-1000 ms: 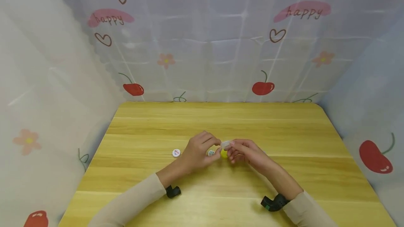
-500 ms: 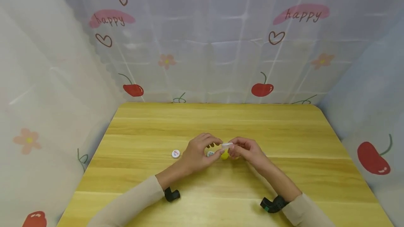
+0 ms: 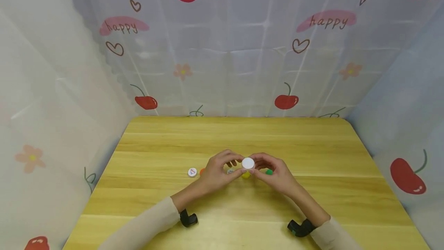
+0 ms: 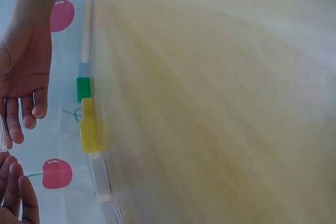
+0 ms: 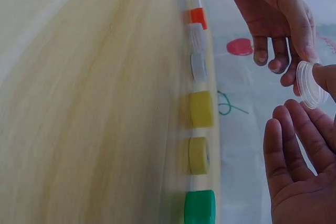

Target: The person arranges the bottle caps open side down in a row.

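Observation:
A small round translucent plastic cap (image 3: 248, 163) with a ridged rim (image 5: 310, 85) is held above the table, its pale flat face turned up toward the head camera. My left hand (image 3: 220, 169) pinches its left edge between thumb and fingers. On the opposite edge, my right hand (image 3: 277, 169) pinches it the same way. Just below the hands, a yellow cap-like piece (image 3: 246, 175) and a whitish disc (image 3: 230, 171) are partly covered. The left wrist view shows only the cap's edge at the frame border.
Small round pieces stand in a row on the wooden table (image 3: 243, 211): a printed white one (image 3: 192, 172), an orange one (image 3: 202, 171), several pale and yellow ones, and a green one (image 5: 200, 206). A patterned curtain (image 3: 222, 65) surrounds the table.
The cap has turned from nearly edge-on to showing its flat face. My right fingers have shifted round its edge. The orange and green pieces have come into the head view.

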Available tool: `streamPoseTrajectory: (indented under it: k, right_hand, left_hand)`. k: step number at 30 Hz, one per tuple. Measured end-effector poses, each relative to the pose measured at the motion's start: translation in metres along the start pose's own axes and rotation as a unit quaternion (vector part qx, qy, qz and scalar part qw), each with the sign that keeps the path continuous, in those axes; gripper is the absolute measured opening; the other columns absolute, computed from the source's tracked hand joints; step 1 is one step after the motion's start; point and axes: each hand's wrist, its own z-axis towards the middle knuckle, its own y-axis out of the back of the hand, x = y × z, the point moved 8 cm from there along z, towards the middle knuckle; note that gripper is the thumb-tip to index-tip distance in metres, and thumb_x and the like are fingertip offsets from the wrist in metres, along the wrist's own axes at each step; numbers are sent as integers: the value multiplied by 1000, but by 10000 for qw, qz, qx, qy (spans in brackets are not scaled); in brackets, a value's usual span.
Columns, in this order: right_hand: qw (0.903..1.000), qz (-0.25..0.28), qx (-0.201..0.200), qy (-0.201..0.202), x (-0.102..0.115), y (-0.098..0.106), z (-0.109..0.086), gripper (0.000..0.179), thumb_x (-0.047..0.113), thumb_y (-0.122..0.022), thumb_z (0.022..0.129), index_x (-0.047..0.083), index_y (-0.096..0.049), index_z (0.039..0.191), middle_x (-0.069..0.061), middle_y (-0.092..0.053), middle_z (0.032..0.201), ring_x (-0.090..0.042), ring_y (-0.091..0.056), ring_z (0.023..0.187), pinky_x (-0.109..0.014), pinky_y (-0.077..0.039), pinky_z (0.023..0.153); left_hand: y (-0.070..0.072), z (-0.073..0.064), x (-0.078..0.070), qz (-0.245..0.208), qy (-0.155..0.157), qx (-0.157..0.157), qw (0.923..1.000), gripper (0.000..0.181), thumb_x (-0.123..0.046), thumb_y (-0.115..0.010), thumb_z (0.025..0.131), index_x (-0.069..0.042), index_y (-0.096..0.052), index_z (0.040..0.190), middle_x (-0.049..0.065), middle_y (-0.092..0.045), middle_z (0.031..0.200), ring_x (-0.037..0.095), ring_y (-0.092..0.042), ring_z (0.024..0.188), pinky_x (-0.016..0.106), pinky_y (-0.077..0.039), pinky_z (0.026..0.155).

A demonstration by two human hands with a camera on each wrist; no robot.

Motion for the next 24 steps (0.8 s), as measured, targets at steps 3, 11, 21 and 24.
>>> streamPoseTrajectory:
  k: [3,11,21,24]
  right_hand:
    - [9995,-315,82,-15,1,5,-2,32,14,-80,98,23,-73,128,1,-78,119,-13,-75,100,-35,-64,90]
    - [9796,-1941,421,291,7,40,-21,35,27,-91,89,30,-73,118,17,-74,111,-17,-71,94,-39,-63,83]
    - [9454,-3247,261,137,0,104,-52,41,9,-95,81,22,-73,113,13,-71,104,-8,-64,87,-27,-57,73]
    - [9421,-3339,302,6,-8,115,-57,41,9,-94,81,20,-73,115,12,-71,103,-8,-65,87,-28,-58,74]
  left_hand:
    - [-4,3,-3,115,-181,131,9997,29,-29,-84,97,-20,-78,123,-2,-75,115,13,-70,97,27,-62,83]
    - [-48,20,-20,1473,-912,932,9805,35,-44,-78,99,-23,-76,127,-8,-74,118,7,-70,106,19,-58,91]
    - [-134,76,-39,3043,-938,1718,9322,40,-59,-66,103,-32,-74,132,-12,-71,130,7,-65,117,20,-56,97]
    - [-157,90,-37,3313,-740,2023,9186,40,-60,-65,103,-34,-74,132,-12,-68,136,9,-61,121,23,-55,97]
